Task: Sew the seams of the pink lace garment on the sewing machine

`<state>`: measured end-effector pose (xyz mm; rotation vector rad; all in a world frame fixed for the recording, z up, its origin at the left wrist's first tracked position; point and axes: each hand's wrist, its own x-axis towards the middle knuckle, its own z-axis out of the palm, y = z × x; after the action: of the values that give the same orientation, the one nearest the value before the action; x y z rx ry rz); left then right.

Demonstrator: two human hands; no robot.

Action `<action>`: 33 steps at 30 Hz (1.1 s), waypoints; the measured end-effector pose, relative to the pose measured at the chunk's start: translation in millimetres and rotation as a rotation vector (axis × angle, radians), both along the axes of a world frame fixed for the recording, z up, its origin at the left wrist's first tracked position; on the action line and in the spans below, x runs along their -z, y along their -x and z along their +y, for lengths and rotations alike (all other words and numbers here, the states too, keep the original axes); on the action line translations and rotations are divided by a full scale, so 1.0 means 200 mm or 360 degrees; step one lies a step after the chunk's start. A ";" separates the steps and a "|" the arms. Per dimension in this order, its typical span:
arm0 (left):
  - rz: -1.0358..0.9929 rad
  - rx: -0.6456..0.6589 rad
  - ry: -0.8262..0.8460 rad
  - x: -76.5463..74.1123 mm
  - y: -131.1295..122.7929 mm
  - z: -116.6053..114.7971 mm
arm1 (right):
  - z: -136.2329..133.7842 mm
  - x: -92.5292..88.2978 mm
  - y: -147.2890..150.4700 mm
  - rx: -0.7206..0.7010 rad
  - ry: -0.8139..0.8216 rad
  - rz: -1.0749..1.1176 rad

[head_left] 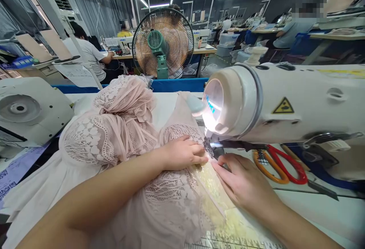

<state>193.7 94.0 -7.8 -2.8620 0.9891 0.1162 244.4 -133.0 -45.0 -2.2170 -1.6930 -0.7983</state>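
Note:
Pale pink lace fabric (168, 190) lies under the needle area of a white sewing machine (285, 100), whose lamp is lit. My left hand (184, 154) rests on the lace just left of the presser foot (208, 146), palm down, with its fingers slightly apart. On the right of the foot, my right hand (242, 178) pinches the edge of the fabric between thumb and fingers. A glossy yellowish strip (212, 188) runs toward me between the hands.
Lace garments (114, 127) are heaped at the left. Orange-handled scissors (269, 169) and red-handled scissors (293, 169) lie right of my right hand. A ruler (225, 241) shows at the front edge. Behind stand a fan (162, 43) and a seated person (85, 51).

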 end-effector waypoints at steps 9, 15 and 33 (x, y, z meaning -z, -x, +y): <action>-0.0071 -0.0008 0.0023 0.01 -0.09 0.06 | 0.00 0.03 0.00 0.0038 -0.0001 0.0103; -0.0154 -0.0096 -0.0015 0.03 -0.09 0.07 | 0.00 0.03 0.00 0.0033 -0.0017 0.0062; 0.0501 -0.0674 0.1892 0.00 0.13 -0.08 | -0.14 0.03 0.23 0.0126 -0.0170 0.0748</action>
<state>168.1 77.9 -8.1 -4.2338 0.5181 -0.0029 199.2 -161.4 -51.9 -2.1872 -1.3137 -0.3319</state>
